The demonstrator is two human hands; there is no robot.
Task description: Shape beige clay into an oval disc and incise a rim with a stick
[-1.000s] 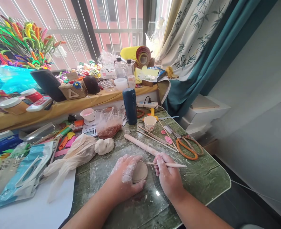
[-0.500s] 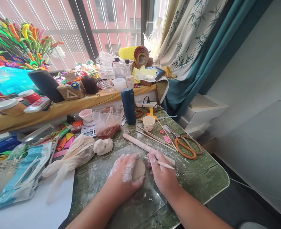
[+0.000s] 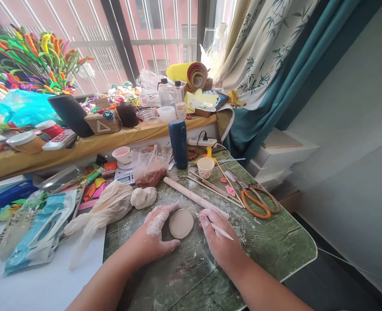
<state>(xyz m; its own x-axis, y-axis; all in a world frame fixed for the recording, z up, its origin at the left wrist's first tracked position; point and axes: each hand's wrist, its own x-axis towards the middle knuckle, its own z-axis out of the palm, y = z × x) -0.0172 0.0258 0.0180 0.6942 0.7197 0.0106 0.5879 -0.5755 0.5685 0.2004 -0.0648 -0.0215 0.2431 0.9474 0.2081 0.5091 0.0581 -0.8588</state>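
A flat round disc of pale clay (image 3: 181, 223) lies on the green marbled table (image 3: 275, 246). My left hand (image 3: 154, 235), dusted white, curves round the disc's left side with thumb and fingers apart, touching its edge. My right hand (image 3: 218, 237) sits just right of the disc, fingers closed on a thin wooden modelling stick (image 3: 221, 231) whose tip points right. A wooden rolling pin (image 3: 191, 196) lies diagonally just beyond both hands.
A lump of white clay (image 3: 143, 197) and a crumpled plastic bag (image 3: 103, 207) lie to the left. Orange-handled scissors (image 3: 256, 201), wooden sticks, a paper cup (image 3: 205, 167), a dark blue bottle (image 3: 178, 144) and a bag of brown material (image 3: 149, 166) stand behind. The table edge curves close on the right.
My left hand has slid off the top of the clay disc to its left side, uncovering it. My right hand has drawn nearer the disc with the stick.
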